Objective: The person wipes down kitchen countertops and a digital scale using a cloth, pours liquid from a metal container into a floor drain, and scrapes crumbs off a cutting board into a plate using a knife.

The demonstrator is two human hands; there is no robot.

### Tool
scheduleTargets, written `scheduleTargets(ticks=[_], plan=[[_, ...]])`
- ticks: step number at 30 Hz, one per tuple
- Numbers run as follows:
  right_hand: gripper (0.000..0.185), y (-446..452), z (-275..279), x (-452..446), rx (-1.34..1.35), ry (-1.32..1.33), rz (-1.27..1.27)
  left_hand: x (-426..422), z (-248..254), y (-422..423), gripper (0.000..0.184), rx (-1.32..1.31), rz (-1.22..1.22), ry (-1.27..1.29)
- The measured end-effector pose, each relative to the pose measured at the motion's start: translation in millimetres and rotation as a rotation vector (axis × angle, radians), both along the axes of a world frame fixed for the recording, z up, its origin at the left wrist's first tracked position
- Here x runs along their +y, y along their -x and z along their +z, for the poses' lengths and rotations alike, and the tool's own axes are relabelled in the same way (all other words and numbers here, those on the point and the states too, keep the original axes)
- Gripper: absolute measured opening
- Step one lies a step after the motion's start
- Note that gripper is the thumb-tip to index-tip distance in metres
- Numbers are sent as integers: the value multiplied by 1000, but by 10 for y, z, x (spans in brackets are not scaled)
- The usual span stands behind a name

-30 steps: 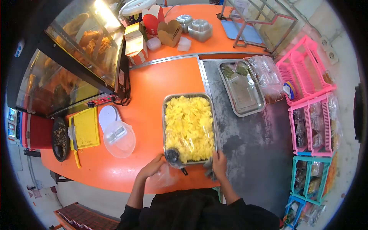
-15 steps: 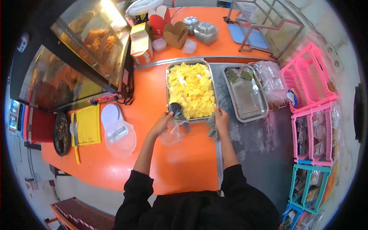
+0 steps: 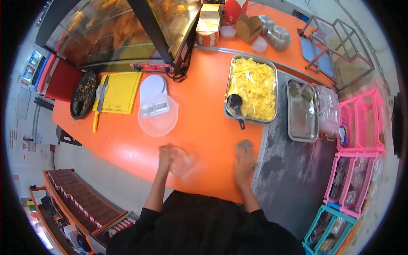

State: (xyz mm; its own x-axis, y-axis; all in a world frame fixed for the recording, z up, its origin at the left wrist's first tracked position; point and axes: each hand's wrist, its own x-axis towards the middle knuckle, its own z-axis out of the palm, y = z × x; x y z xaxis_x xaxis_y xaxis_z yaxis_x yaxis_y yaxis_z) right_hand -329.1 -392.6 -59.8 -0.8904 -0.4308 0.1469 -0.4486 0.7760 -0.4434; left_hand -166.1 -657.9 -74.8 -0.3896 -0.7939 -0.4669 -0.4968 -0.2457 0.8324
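My left hand (image 3: pixel 165 156) is closed on a clear plastic item (image 3: pixel 183 163), blurred by motion, so whether it is a bag or a lid cannot be told. To the right, my right hand (image 3: pixel 244 165) presses a grey-green cloth (image 3: pixel 244 147) onto the orange tabletop (image 3: pixel 208 140). Beyond both hands stands a metal tray (image 3: pixel 272 120) heaped with yellow food (image 3: pixel 253 87). A black scoop (image 3: pixel 235 104) rests at the tray's near left corner, its handle over the rim.
Left of the tray, a white scale (image 3: pixel 153 87) carries a translucent round tub (image 3: pixel 158 123). A knife (image 3: pixel 97 111) lies on a yellow cutting board (image 3: pixel 123 95). A heated display case (image 3: pixel 159 66) stands behind them. Rightward are another metal tray (image 3: pixel 303 123) and pink baskets (image 3: pixel 361 119).
Both hands have left the near edge of the yellow food tray and come back toward my body, with the clear plastic and the cloth. The view has turned leftward.
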Motion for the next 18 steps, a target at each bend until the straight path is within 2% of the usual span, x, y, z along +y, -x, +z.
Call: scheduleTargets(ticks=[2, 3, 4, 6, 7, 8, 10, 11, 13, 14, 17, 18], plan=[[42, -353, 77, -193, -169, 230, 316, -377, -252, -205, 69, -6, 181, 215], [43, -441, 179, -283, -301, 309, 504, -413, 129, -99, 68, -51, 178, 172], [44, -479, 209, -322, -298, 351, 491, -442, 542, 14, 67, -95, 175, 129], [45, -513, 248, -455, -292, 446, 464, -928, 59, -117, 56, -158, 59, 197], [46, -411, 271, -504, -252, 494, 307, -1125, -164, -164, 50, -189, 4, 234], [47, -323, 294, -546, -213, 537, 148, -1185, -252, -171, 44, -43, -11, 216], [47, -230, 329, -725, 79, 124, 24, -1239, -319, -133, 34, 254, -36, 178], [48, -232, 341, -782, 223, -85, -38, -1230, -320, -133, 31, 208, -65, 180], [45, -371, 292, -950, 164, -30, 124, -1229, -131, -124, 27, 118, -116, 191], [44, -450, 248, -1052, 136, -1, 205, -1258, -36, -169, 26, 162, -98, 167], [44, -703, 73, -1318, -189, 206, 573, -1232, 181, -519, 22, 288, -49, 120], [45, -620, 112, -1487, -202, 295, 491, -1245, 272, -681, 21, 329, -29, 127]])
